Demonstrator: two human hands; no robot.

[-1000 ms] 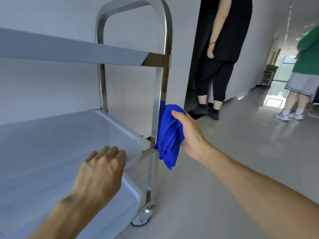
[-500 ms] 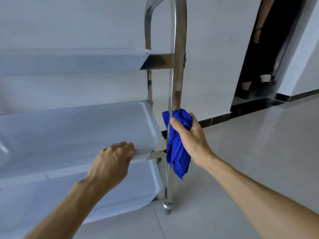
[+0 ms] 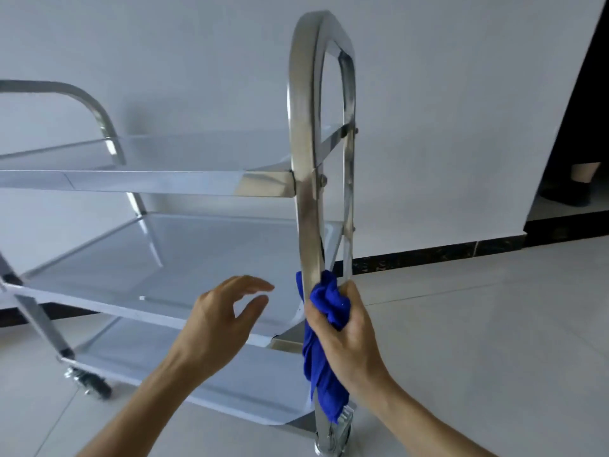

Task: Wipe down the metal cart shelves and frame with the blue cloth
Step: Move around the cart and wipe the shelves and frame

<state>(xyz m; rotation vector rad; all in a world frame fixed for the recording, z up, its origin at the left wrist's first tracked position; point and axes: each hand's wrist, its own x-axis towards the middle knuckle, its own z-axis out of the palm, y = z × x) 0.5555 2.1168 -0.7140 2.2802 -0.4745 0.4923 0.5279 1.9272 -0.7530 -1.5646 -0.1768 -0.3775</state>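
Note:
A three-shelf metal cart stands before me, its looped end frame [image 3: 304, 133] rising at centre. My right hand [image 3: 349, 338] grips the blue cloth [image 3: 324, 354] wrapped around the near upright of that frame, level with the middle shelf [image 3: 158, 268]. The cloth's tail hangs down toward the caster. My left hand [image 3: 224, 318] hovers just above the middle shelf's front edge, fingers spread, touching nothing. The top shelf [image 3: 148, 183] and bottom shelf [image 3: 230, 384] are bare.
A white wall with a dark baseboard [image 3: 428, 252] runs behind the cart. A person's foot and leg [image 3: 573, 186] show in a dark doorway at the far right. Pale floor tiles [image 3: 478, 341] spread to the right. A caster [image 3: 89, 384] sits at lower left.
My left hand has let go of the middle shelf's edge and lifted with fingers open. The view has risen, showing the whole frame loop. My right hand still holds the cloth on the upright.

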